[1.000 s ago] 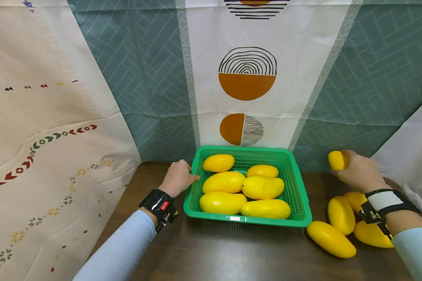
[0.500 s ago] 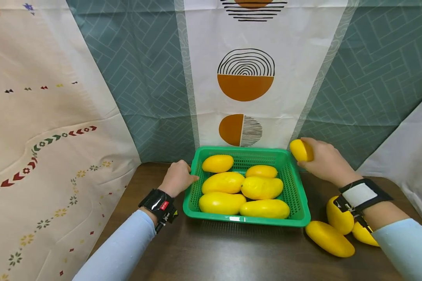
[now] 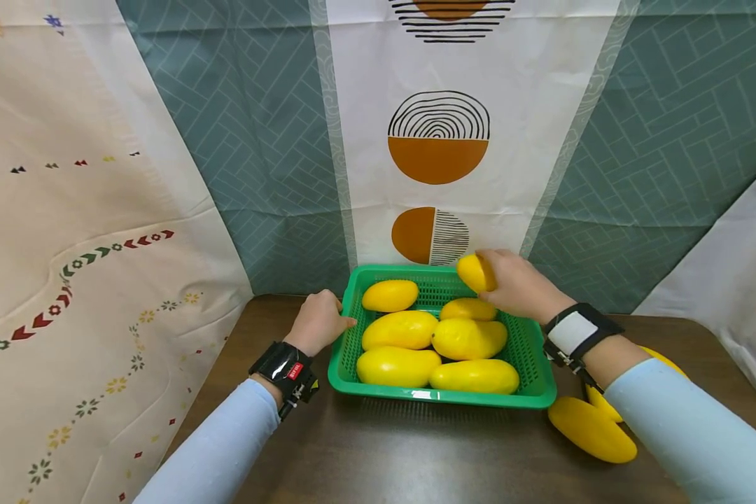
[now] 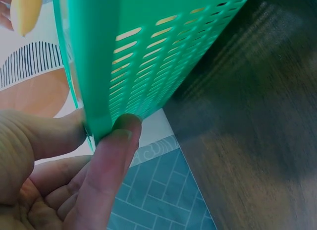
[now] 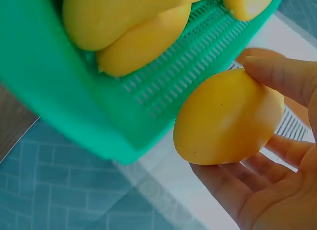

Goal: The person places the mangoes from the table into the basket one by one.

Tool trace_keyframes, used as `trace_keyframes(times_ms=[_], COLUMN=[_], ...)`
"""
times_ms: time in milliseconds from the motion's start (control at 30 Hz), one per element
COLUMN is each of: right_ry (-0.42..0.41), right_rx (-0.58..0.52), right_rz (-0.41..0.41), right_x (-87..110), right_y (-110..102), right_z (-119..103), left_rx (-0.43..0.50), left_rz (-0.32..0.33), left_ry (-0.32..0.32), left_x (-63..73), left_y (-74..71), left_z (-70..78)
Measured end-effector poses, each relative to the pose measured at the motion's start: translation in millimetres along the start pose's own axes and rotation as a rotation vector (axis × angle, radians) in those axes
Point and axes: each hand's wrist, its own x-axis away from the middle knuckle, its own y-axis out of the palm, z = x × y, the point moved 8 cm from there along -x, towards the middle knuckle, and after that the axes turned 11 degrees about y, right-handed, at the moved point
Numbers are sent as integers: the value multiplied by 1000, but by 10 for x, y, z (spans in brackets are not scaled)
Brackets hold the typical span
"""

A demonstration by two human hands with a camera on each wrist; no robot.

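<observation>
Clamped between the fingers and thumb of the right hand (image 3: 518, 285), the mango (image 3: 476, 273) could slip onto the fruit (image 3: 468, 309) near those fingertips if that grip loosened, while the left hand (image 3: 317, 322) pinches the basket (image 3: 491, 400) rim.

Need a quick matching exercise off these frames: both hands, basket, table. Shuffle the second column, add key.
Column 1
1. Left hand
2. Right hand
3. Basket
4. Table

Column 2
A. Green, with six yellow fruits visible inside
B. Holds a single yellow fruit
C. Dark brown, under the basket
D. Grips the basket's rim

Pairs: 1-D, 2-B, 3-A, 4-C
</observation>
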Motion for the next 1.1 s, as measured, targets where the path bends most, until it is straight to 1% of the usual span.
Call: trace_keyframes(times_ms=[100,200,333,533,800,933,1100], right_ry=[-38,-58,-47,-46,2,6,-10], right_rx=[12,53,102,92,82,98,116], right_rz=[-7,-14,-31,-87,-175,-179,-165], right_x=[-62,-124,-203,-300,-363,-362,-361], right_y=[69,152,279,461,645,675,708], right_z=[-106,-194,-269,-363,-411,-425,-434], left_rx=[5,4,4,10,22,29,39], left_rz=[0,1,5,8,15,11,11], left_ry=[-3,3,10,12,21,22,18], left_x=[-2,-4,-5,-9,-15,-9,3], left_y=[6,9,6,10,12,1,-9], left_z=[-5,-8,-11,-20,-17,-2,-6])
